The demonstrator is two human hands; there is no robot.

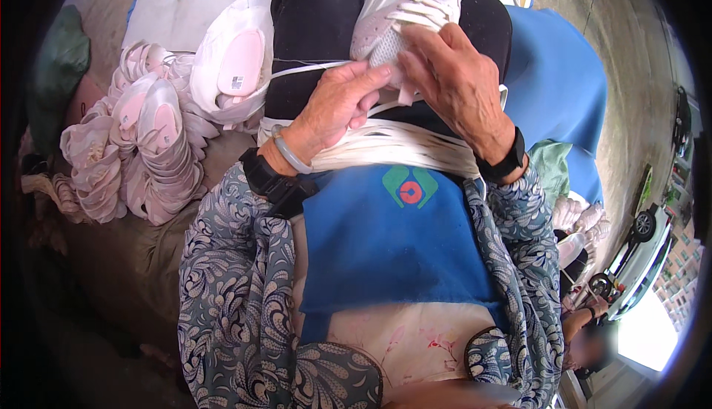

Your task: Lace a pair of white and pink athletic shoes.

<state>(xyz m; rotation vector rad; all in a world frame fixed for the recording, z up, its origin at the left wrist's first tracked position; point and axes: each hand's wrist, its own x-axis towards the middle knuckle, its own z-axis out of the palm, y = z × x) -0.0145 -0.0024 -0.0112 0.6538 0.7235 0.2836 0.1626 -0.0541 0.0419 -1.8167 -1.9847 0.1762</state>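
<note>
A white and pale pink sneaker [415, 8] rests on my lap between my black-clad knees, with white laces across part of its front. My left hand [337, 109] is at the shoe's near end, thumb stretched out and fingers curled. A white shoelace [308, 69] runs from the left into this hand's grip. My right hand [458, 83] lies over the near right part of the shoe, its fingers bent and closed beside the lacing. What those fingertips hold is hidden. Below both hands, a thick bundle of white laces [393, 146] stretches across my lap.
At the left are stacked pink and white shoe uppers [156, 149] and a larger white upper [233, 68] with a pink insole. Blue cloth [556, 83] drapes at the right. Farther right are more shoe parts [582, 220], another person's arm [582, 320] and a parked car [638, 261].
</note>
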